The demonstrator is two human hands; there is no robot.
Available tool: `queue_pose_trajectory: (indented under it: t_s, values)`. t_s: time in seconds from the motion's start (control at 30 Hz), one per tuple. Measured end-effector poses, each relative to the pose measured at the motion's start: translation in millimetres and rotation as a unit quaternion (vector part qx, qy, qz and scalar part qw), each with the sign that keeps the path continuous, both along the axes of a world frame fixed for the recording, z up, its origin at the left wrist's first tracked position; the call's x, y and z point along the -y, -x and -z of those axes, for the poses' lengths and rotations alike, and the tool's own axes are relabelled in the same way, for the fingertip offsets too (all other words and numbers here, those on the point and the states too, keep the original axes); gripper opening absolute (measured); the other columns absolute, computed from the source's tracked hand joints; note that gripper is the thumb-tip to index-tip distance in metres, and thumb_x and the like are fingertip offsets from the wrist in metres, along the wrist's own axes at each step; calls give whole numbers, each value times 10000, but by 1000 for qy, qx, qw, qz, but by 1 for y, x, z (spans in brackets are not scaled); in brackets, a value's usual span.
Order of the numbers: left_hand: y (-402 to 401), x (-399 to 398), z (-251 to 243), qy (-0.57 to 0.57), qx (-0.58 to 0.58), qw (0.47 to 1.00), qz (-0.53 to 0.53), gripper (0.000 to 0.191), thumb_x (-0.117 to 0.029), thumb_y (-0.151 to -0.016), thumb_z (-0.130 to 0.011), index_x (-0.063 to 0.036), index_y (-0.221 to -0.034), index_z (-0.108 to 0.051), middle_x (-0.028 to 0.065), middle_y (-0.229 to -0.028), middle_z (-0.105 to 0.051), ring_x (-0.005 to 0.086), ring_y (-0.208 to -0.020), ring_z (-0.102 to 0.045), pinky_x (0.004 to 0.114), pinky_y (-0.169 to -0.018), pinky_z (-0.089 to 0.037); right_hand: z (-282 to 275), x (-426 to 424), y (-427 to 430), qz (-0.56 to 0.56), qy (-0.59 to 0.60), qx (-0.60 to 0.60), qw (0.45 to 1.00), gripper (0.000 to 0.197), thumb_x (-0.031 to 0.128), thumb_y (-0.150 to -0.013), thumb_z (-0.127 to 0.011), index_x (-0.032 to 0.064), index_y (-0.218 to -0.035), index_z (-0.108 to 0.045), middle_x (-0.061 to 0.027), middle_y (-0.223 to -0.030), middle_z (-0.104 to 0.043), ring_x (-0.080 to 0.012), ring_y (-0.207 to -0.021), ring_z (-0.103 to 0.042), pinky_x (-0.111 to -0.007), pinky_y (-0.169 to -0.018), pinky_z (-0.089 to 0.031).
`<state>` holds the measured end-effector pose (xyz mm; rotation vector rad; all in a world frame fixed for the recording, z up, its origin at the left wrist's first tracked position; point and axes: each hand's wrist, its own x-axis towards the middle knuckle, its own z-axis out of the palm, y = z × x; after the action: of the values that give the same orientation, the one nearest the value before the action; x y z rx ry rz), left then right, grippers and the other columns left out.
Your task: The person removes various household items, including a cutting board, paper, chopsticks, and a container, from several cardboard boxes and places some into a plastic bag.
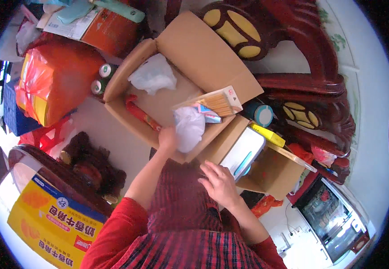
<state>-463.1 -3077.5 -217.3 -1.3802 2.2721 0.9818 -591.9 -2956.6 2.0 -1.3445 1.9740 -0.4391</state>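
An open cardboard box (211,57) stands before me, its flap raised at the far side. My left hand (168,139) reaches over its near wall, slightly blurred, at the lower end of a long red packet (140,112); whether the fingers grip it is hidden. Right beside that hand lies a white plastic bag (189,129). A pack of brown sticks (216,103) and a small blue-and-pink packet (210,114) rest by the box's right corner. Another crumpled white bag (154,74) lies deeper inside. My right hand (219,185) hovers outside the box, fingers apart and holding nothing.
To the right is a second cardboard box (271,171) with a white flat case (243,151) and a yellow box (267,134). Carved wooden furniture (302,84) runs along the right. Two cans (101,79) and an orange-red bag (63,80) stand left, above a yellow carton (53,222).
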Motion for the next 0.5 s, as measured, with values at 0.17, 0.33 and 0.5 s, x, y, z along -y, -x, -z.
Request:
queue_pose_trajectory:
  t_s: [0.17, 0.33, 0.5]
  values:
    - [-20, 10, -44, -89, -143, 976, -137, 364, -172, -694, -685, -11, -1011, -611, 186, -905, -616, 336, -884, -596, 408, -779, -467, 32, 11, 2, 33, -31, -8, 999, 360, 199, -763, -665, 15, -1058, -570, -171, -1044, -574, -332, -927, -560, -392, -804, -451]
    - [-24, 8, -97, -58, -275, 947, -158, 253, -80, -709, -669, 28, -922, -585, 133, -860, -576, 282, -783, -568, 333, -706, -456, 84, 45, -13, 240, -42, 72, 967, 450, 166, -739, -710, 21, -1130, -542, -142, -1029, -602, -222, -901, -597, -342, -786, -469]
    - [-38, 4, -101, -153, -287, 893, -311, 140, -128, -833, -621, 1, -799, -577, -21, -750, -524, 66, -738, -481, 216, -630, -408, 131, 26, 11, 429, -46, 149, 890, 225, 87, -734, -681, 25, -942, -618, -50, -871, -615, -139, -796, -555, -277, -747, -438]
